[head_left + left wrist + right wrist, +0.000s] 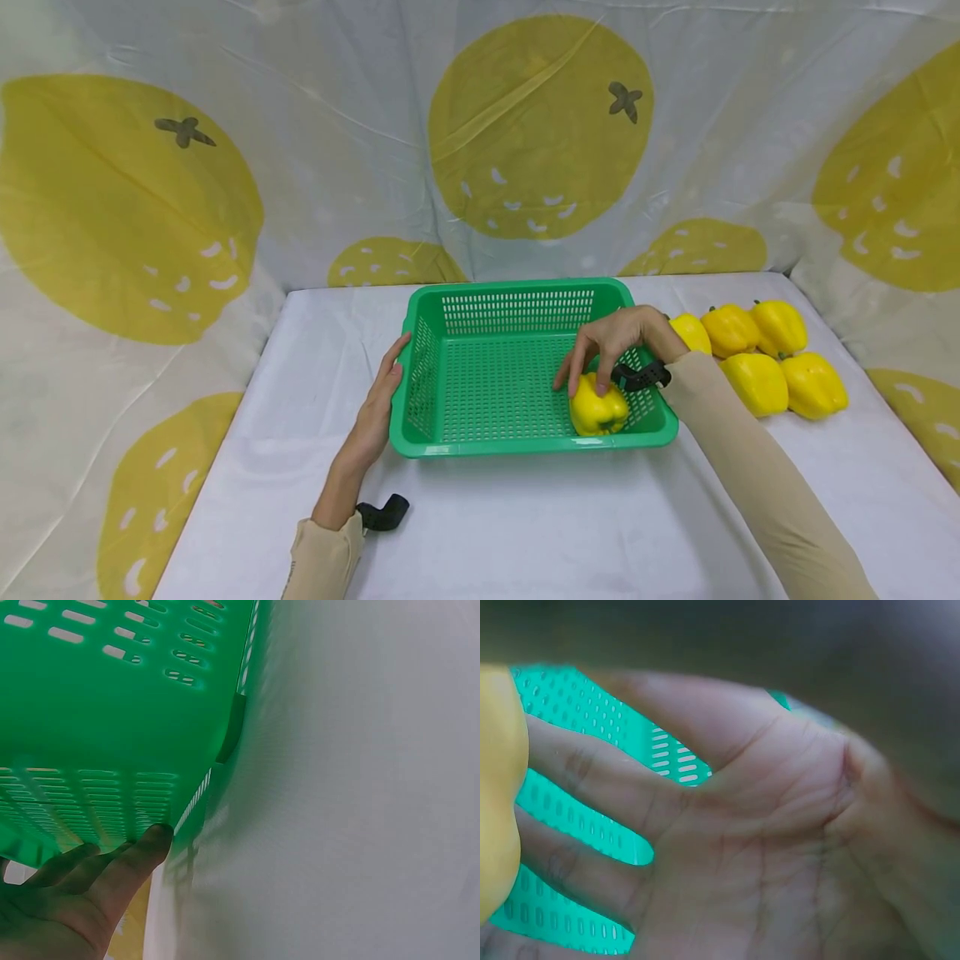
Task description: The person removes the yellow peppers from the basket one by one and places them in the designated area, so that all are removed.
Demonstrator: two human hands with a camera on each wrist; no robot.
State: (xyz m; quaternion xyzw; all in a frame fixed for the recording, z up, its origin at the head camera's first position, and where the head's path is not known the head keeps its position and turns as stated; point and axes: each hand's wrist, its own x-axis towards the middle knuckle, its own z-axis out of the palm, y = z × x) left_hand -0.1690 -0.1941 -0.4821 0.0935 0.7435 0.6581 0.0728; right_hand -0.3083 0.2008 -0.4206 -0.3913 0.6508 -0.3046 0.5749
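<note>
A green plastic basket [487, 450] with slotted walls stands on the white-covered table. Inside its front right corner is a yellow bell pepper [597, 413], gripped from above by the fingertips and thumb of my right hand [617, 337]. In the right wrist view the pepper [499, 795] shows at the left edge against the fingers, with the palm beside it. My left hand [372, 417] lies along the basket's left side, its fingers fairly straight. The left wrist view shows those fingers [124, 874] touching the slotted outer wall [90, 727].
Several more yellow bell peppers [753, 383] sit in two rows on the table, right of the basket and partly behind my right forearm. A lemon-print cloth [360, 125] hangs behind the table [525, 533] and at both sides. Black wrist-worn devices [384, 512] are on both arms.
</note>
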